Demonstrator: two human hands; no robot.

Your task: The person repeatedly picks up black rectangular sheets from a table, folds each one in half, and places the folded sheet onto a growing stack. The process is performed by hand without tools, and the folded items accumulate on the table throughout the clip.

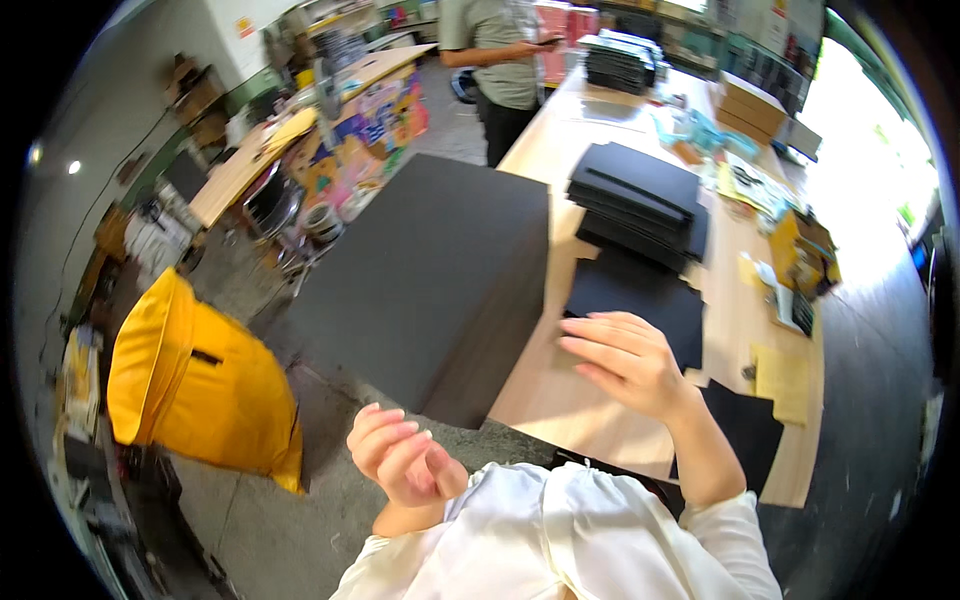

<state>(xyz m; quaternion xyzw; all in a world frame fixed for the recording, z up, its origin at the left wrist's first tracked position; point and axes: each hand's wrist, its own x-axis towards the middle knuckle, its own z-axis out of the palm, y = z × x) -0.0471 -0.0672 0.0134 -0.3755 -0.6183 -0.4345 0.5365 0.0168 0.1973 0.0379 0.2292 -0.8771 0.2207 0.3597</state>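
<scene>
A pale wood-topped desk [555, 405] runs beside a large black box [430, 270], probably light, stiff-sided and dent-prone, best held with palms on opposite faces. A black sheet [620, 286] lies on the desk near the right hand [637, 365], its fingers outstretched, holding nothing visible; the left hand [405, 462], loosely curled by the box's near edge, appears empty.

Black box [425, 275] to my eye smooth, matt, card-like, flat black sheet [622, 283] matt too, tabletop [575, 405] pale smooth wood-grain, yellow sack [225, 385] glossy, plastic-looking, my shirt [510, 540] soft creased cloth, floor [245, 525] grey concrete-like.
</scene>
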